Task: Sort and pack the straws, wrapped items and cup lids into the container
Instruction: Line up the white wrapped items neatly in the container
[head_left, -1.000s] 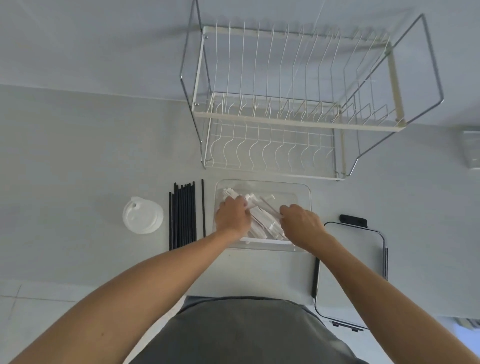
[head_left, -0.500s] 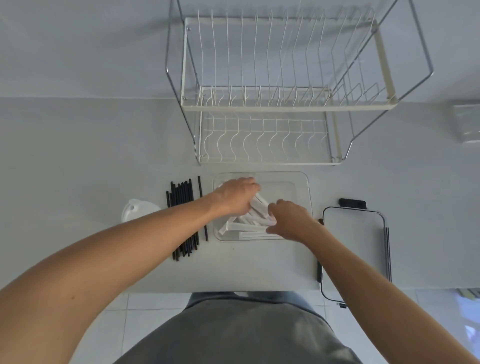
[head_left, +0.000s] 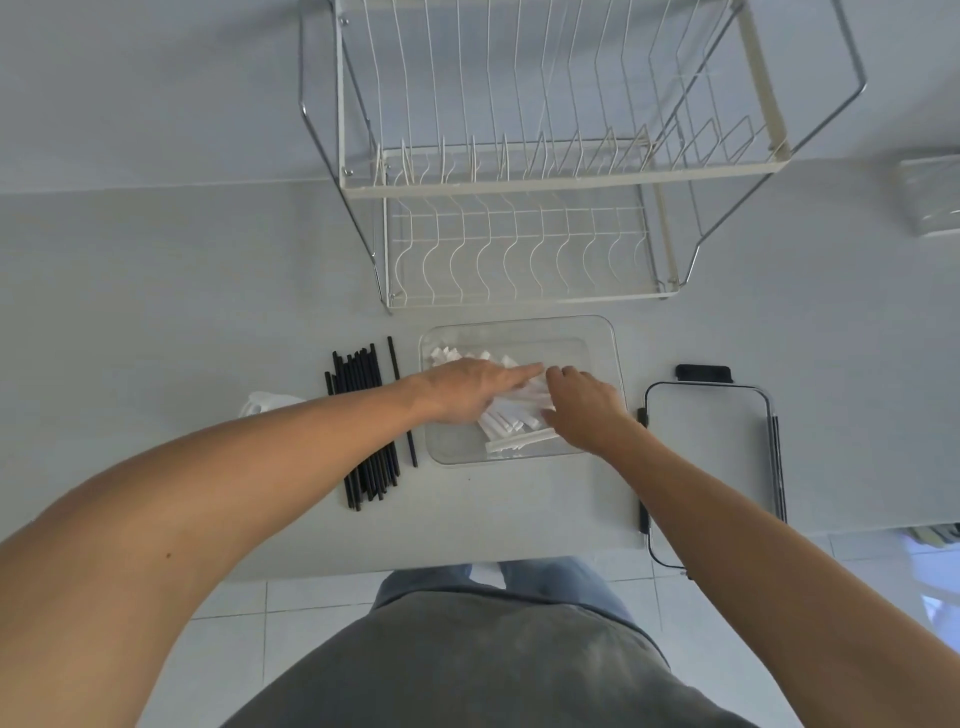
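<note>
A clear plastic container (head_left: 602, 338) sits on the white counter in front of me. Several white wrapped items (head_left: 506, 423) lie in a loose pile inside it. My left hand (head_left: 470, 387) rests flat on top of the pile with fingers stretched out to the right. My right hand (head_left: 584, 408) is curled against the pile's right side, touching the wrappers. A bundle of black straws (head_left: 363, 431) lies left of the container, with one single straw (head_left: 410, 447) closer to it. The white cup lids (head_left: 265, 402) peek out behind my left forearm.
The container's lid (head_left: 711, 457), clear with black clips, lies to the right and overhangs the counter's front edge. A white wire dish rack (head_left: 519, 208) stands right behind the container. A small white box (head_left: 930, 197) sits at the far right.
My left hand has flattened and stretched its fingers over the wrapped items. The right hand stays against the pile. The view has tilted down and closer.
</note>
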